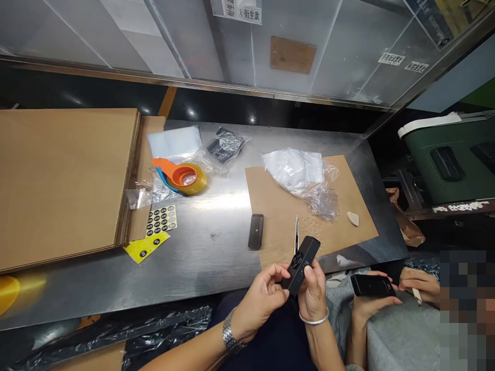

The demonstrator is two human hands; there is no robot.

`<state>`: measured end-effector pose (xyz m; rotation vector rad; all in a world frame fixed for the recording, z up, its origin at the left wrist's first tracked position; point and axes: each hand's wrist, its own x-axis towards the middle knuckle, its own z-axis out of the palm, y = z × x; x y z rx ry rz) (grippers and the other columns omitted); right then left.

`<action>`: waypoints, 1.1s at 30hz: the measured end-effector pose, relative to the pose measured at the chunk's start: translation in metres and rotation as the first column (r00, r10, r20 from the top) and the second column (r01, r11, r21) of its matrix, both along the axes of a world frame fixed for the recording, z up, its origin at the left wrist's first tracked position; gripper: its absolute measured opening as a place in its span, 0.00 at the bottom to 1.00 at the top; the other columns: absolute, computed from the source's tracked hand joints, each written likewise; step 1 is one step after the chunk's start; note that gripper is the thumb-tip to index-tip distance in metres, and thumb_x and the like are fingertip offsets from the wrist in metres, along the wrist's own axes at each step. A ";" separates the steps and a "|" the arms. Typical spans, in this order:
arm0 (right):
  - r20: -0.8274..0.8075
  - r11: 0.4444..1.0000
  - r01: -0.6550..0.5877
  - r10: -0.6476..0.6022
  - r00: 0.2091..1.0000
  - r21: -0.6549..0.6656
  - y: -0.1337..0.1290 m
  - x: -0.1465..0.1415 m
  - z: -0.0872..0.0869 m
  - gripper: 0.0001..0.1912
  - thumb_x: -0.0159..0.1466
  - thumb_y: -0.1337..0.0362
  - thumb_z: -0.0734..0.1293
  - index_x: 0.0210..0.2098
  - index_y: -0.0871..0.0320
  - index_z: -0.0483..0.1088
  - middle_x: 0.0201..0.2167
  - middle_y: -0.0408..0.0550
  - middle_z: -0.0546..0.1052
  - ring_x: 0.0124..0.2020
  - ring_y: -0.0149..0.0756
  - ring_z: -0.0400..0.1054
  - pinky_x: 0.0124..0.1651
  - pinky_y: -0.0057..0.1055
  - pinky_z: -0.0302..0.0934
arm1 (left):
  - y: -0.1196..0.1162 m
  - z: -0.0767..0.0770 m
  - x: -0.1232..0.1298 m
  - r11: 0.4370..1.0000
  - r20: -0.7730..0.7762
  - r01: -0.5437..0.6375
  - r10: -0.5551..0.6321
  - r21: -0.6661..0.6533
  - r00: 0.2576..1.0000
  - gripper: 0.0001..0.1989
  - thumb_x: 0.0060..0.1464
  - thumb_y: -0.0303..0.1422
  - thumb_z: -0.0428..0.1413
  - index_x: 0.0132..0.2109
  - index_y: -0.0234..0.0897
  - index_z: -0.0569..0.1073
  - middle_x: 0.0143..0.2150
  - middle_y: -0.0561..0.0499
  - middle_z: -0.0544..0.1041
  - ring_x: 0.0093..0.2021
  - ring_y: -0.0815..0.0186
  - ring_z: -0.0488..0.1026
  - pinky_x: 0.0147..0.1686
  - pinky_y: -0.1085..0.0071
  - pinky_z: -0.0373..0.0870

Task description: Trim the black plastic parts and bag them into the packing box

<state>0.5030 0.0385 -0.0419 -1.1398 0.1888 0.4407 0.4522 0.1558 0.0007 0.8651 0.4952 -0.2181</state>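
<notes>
Unit [307, 252] held up in both hands over the table's [216, 268] near edge, off the cardboard sheet [359, 226]. Lettering and a round detail show on its face; underside hidden.

Right hand [314, 291]: wrapped around the unit's right side, thumb on the face, firm hold. Left hand [266, 293]: fingers curled, thumb and forefinger closed on the near end.

Progress, judged from layout: handling of this unit is under way, apparently mid-step. Casing looks whole on the visible side. Not done: unit is not set down, and no bag is around it. Tray [256, 232] lies separate, across the sheet's left edge. Tweezers [297, 229] rest unheld near the sheet's near edge; bag [294, 167] lies over its far edge. Sticker sheet [161, 219], toward the table's left end, carries many stickers. Whether the unit's hidden side is finished: cannot tell.
</notes>
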 end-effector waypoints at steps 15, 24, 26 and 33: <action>-0.073 0.999 -0.001 0.004 0.997 0.045 0.006 0.000 0.002 0.11 0.54 0.59 0.66 0.35 0.57 0.68 0.26 0.40 0.71 0.27 0.26 0.65 0.30 0.22 0.60 | 0.007 -0.012 0.000 0.992 -0.044 -0.032 0.038 0.121 0.998 0.08 0.47 0.35 0.55 0.32 0.34 0.72 0.43 0.46 0.71 0.34 0.68 0.66 0.33 0.72 0.63; -0.014 0.996 -0.028 0.027 1.000 -0.089 0.016 -0.003 0.008 0.14 0.53 0.57 0.66 0.39 0.55 0.66 0.37 0.48 0.73 0.37 0.39 0.68 0.36 0.34 0.63 | 0.020 -0.031 0.002 0.975 -0.140 -0.180 0.198 0.133 0.970 0.12 0.41 0.37 0.60 0.28 0.31 0.73 0.25 0.50 0.73 0.25 0.70 0.67 0.25 0.74 0.61; 0.023 0.990 -0.012 0.015 1.000 -0.137 0.019 -0.003 0.012 0.13 0.52 0.57 0.66 0.37 0.53 0.67 0.37 0.48 0.74 0.37 0.40 0.69 0.35 0.36 0.63 | 0.023 -0.030 0.001 0.976 -0.132 -0.143 0.165 0.162 0.978 0.13 0.42 0.39 0.59 0.24 0.31 0.71 0.22 0.51 0.72 0.23 0.71 0.65 0.24 0.75 0.60; 0.121 0.963 0.006 0.028 0.992 -0.270 0.027 -0.002 0.018 0.11 0.50 0.59 0.67 0.35 0.49 0.68 0.31 0.48 0.74 0.32 0.41 0.70 0.28 0.35 0.63 | 0.025 -0.023 0.000 0.979 -0.059 -0.018 0.031 0.203 0.998 0.15 0.44 0.41 0.57 0.34 0.32 0.71 0.28 0.52 0.70 0.28 0.71 0.63 0.28 0.74 0.59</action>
